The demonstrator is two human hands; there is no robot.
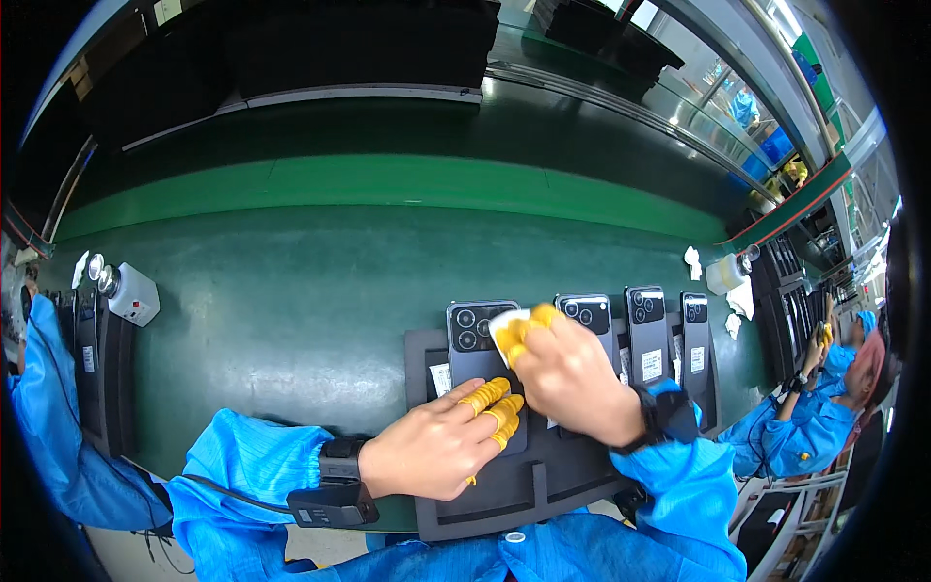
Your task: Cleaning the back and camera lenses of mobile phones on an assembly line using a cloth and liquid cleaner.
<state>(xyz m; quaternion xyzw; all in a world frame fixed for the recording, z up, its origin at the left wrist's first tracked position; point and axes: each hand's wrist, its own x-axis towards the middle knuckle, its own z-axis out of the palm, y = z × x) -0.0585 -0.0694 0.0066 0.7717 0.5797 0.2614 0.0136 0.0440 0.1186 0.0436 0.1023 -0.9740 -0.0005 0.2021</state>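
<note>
A dark grey phone (470,365) lies back-up at the left end of a black foam tray (475,506), its camera block toward the far side. Yellow finger cots cover fingers of both hands. My left hand (436,441) rests on the lower part of this phone, fingers stretched out and holding nothing. Closed on a folded white wipe (503,336), my right hand (572,373) is over the phone's upper right, beside the cameras. Whether the wipe touches the phone is hard to tell. Three more phones stand in a row to the right: one partly hidden phone (585,312), another (647,335), and the last (694,339).
A green work mat (281,291) covers the bench. White bottles stand at left (134,295) and right (722,274), with crumpled white wipes (740,299) near the right one. Co-workers in blue sit at left (73,427) and right (805,427), beside more black trays (105,388).
</note>
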